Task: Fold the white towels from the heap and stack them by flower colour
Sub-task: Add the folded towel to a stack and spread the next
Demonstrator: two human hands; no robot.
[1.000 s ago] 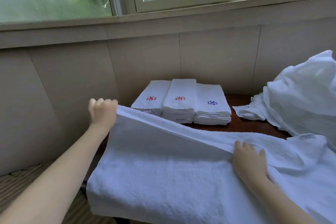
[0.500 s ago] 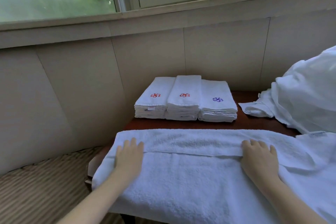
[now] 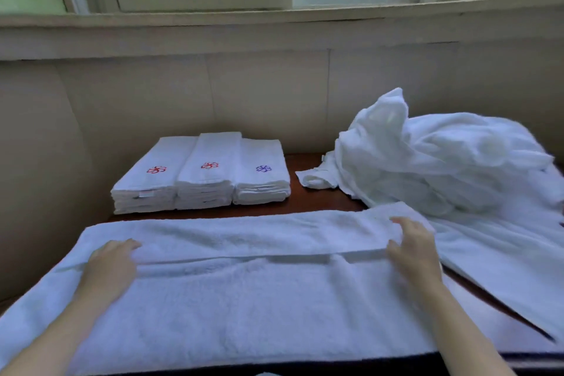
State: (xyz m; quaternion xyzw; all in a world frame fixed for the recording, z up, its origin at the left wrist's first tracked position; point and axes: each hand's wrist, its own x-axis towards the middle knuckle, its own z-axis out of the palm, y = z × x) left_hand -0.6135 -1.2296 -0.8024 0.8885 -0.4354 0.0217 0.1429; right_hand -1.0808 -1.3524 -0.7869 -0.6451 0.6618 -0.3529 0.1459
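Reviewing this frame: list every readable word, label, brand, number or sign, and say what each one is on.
No readable text anywhere.
Care tags on the left red-flower stack: too small and blurred to read.
Red flowers on two stacks and a purple flower on the purple-flower stack: embroidered motifs, not lettering.

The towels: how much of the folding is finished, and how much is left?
Done: three folded stacks at the wall, two with red flowers, one with a purple flower. In hand: a long towel with one fold, under the left hand and right hand. Left: the heap.
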